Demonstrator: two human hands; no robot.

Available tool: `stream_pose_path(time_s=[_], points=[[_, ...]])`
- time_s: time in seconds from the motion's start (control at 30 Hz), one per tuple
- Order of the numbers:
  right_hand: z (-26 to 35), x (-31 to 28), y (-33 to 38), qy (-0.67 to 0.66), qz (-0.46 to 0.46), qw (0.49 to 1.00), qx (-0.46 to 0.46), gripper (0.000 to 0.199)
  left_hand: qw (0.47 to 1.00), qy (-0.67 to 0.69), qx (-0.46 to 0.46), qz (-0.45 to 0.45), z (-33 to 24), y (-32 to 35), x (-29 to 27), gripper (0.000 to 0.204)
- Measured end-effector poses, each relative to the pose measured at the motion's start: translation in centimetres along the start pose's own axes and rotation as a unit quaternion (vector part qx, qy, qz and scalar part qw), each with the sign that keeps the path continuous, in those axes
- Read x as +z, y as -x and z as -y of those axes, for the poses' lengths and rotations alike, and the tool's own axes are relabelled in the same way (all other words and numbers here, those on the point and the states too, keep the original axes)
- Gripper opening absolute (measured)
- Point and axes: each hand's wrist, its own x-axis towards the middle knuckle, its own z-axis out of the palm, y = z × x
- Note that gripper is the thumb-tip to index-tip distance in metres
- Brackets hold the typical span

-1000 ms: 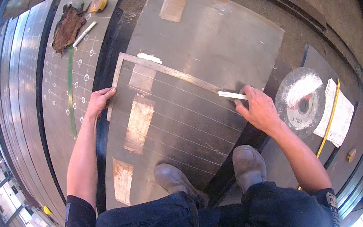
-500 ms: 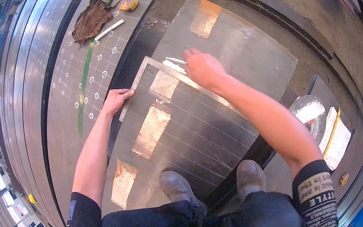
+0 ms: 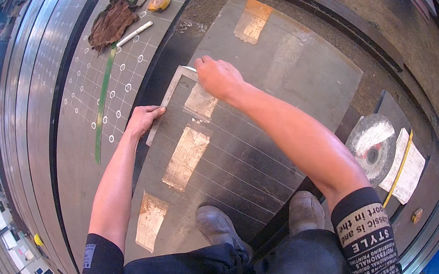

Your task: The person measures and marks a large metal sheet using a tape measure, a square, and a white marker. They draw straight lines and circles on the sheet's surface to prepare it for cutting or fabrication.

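The steel plate (image 3: 275, 77) is dull grey metal, matt, with rusty orange patches and thin scribed lines. The metal square (image 3: 165, 107) looks brighter and smooth. The rag (image 3: 110, 21) is brown, rough cloth. The grinding disc (image 3: 371, 147) looks gritty grey.

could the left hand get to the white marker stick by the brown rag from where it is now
Probably yes. The left hand presses the steel square; the marker stick lies on the next plate, up and to its left, with only a flat green strap between. It would have to release the square.
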Motion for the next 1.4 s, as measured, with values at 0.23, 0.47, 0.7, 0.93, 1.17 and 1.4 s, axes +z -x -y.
stream_pose_path(time_s=[0.23, 0.47, 0.7, 0.93, 1.17, 1.4], points=[[-0.3, -1.7, 3.4, 0.041, 0.053, 0.998, 0.008, 0.02, 1.0, 0.01, -0.004, 0.013, 0.7, -0.6, -0.2, 0.041], [-3.0, -5.5, 12.1, 0.081, 0.12, 0.989, 0.028, 0.016, 1.0, -0.019, 0.003, 0.009, 1.1, -0.9, -0.6, 0.042], [-4.3, -9.4, 20.5, 0.115, 0.167, 0.975, 0.096, 0.016, 1.0, -0.015, -0.006, 0.01, 0.6, -0.3, -0.9, 0.043], [-6.4, -12.3, 28.4, 0.159, 0.208, 0.956, 0.134, 0.019, 0.999, -0.043, 0.009, 0.005, -0.7, 0.5, -0.1, 0.044], [-8.3, -14.4, 32.5, 0.208, 0.313, 0.909, 0.183, 0.021, 0.998, -0.035, -0.049, 0.014, -1.6, 1.1, -0.2, 0.046], [-9.5, -10.5, 31.6, 0.032, 0.092, 0.963, 0.25, 0.033, 0.999, 0.026, -0.019, 0.016, 0.2, -0.7, 0.0, 0.045]])
